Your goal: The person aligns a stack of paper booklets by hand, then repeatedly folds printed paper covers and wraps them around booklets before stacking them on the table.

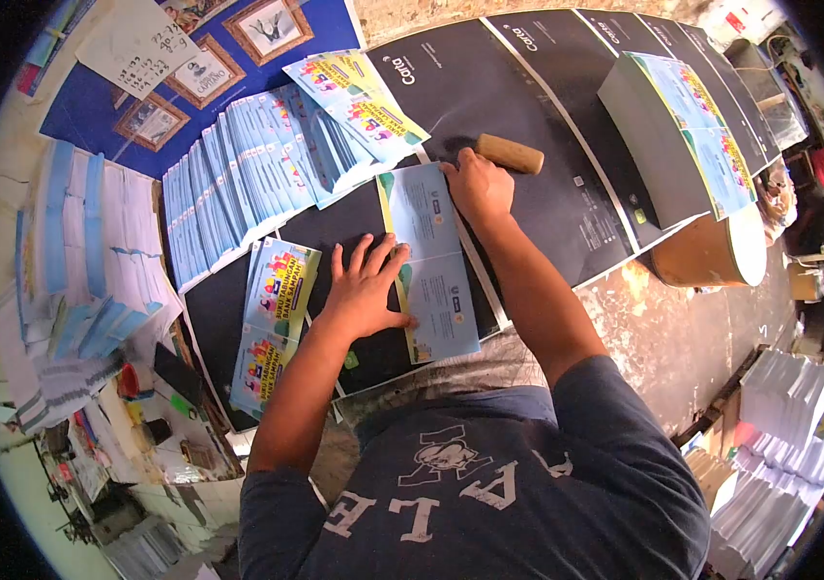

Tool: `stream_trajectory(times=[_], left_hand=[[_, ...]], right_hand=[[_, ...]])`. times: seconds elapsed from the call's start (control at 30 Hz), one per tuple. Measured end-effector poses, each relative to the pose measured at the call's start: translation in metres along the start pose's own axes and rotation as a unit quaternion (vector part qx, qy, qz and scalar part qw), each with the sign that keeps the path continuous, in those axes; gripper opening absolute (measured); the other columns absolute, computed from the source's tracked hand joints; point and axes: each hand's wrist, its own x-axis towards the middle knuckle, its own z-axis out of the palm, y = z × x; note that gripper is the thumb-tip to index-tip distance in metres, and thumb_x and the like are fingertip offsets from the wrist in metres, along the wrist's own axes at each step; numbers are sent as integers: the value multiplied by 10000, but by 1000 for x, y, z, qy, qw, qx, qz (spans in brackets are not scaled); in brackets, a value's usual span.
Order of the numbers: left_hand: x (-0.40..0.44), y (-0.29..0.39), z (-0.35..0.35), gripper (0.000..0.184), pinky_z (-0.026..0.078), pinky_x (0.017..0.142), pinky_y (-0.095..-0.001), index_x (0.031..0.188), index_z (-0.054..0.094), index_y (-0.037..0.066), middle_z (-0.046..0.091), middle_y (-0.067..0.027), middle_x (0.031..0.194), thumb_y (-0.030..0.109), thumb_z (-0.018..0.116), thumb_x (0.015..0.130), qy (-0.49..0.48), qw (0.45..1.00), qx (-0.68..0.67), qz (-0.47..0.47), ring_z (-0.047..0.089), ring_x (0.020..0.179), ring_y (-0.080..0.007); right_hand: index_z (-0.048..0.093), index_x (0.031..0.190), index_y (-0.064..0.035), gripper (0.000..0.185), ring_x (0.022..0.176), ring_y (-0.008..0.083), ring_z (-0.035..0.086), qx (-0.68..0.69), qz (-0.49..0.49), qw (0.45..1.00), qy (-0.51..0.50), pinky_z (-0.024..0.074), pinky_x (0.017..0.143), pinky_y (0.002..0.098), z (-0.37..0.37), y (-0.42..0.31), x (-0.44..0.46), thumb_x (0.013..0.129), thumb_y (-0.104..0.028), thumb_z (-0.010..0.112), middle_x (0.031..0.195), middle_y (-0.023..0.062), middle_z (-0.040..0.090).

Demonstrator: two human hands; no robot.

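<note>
Pale-blue printed sheet – yellow-green along one edge – lies flat on black board.

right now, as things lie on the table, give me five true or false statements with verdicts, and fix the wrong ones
1. The left hand is spread open at the edge of a light blue sheet. True.
2. The brown cylindrical piece lies beside the left hand. False: it lies right by the right hand.
3. A tall stack of printed sheets stands to the right of both hands. True.
4. The person's dark shirt is plain, without lettering. False: it carries large pale letters.
5. Framed pictures show against a blue background at the upper left. True.
</note>
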Motion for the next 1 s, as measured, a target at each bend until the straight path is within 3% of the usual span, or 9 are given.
stream_trajectory(times=[0.23,0.53,0.63,0.7,0.77,0.83,0.87,0.9,1.0], left_hand=[[-1,5,-7,1175,99,1155,-685,1527,349,204,271,-62,1606,682,822,564,-22,1000,13,-11,204,1492,-331],[-1,2,-3,1180,79,1168,-660,1558,288,203,215,-73,1628,704,782,610,-35,999,15,-16,162,1502,-330],[-4,-2,4,1149,87,1172,-650,1559,290,204,221,-78,1626,699,767,638,-14,1000,6,-6,161,1501,-336],[-6,-8,10,1121,94,1171,-645,1552,308,202,230,-86,1623,701,756,654,18,1000,-5,25,159,1501,-346],[-14,0,18,1098,100,1167,-641,1549,318,197,209,-115,1630,711,737,674,35,999,-8,29,145,1502,-370],[-23,9,31,1080,89,1170,-641,1548,326,204,191,-118,1636,715,727,685,61,997,-26,34,127,1507,-373],[-25,10,38,1053,78,1172,-642,1543,341,211,176,-110,1642,722,712,700,72,996,-39,39,112,1514,-359],[-26,11,39,1049,66,1178,-635,1540,351,211,164,-103,1647,740,697,703,72,995,-54,34,104,1518,-343],[-34,13,38,1025,96,1170,-631,1526,369,172,213,-127,1625,718,700,724,121,990,-71,24,161,1505,-343]], right_hand=[[646,964,-36,368,957,394,691,20,26,999,-19,539,826,477,-4,-2,7,931,-400,606,987,227,711],[553,1032,-44,579,886,329,687,-39,-171,965,-193,551,742,435,-46,52,-171,790,-534,742,991,156,645],[532,1114,-27,668,897,361,675,-51,-231,956,-174,551,747,446,-44,67,-213,736,-511,795,1022,169,622],[529,1118,-26,753,934,385,667,69,-128,975,-167,552,760,452,-47,61,-222,673,-555,828,1065,177,617],[510,1199,10,859,925,377,678,121,-125,974,-148,558,771,430,-44,64,-234,657,-561,852,1083,190,618],[462,1297,71,837,1005,278,648,344,-13,923,-173,548,795,379,-45,58,-239,756,-438,848,1053,175,612],[454,1322,115,771,1010,247,619,393,95,894,-194,525,827,365,-52,49,-240,816,-331,828,1022,161,619],[454,1322,115,771,1010,247,619,392,93,894,-196,525,827,365,-47,49,-239,816,-331,828,1022,161,619],[589,1169,129,414,952,219,633,470,130,846,-218,498,856,338,-58,39,-221,891,-159,697,1035,202,666]])
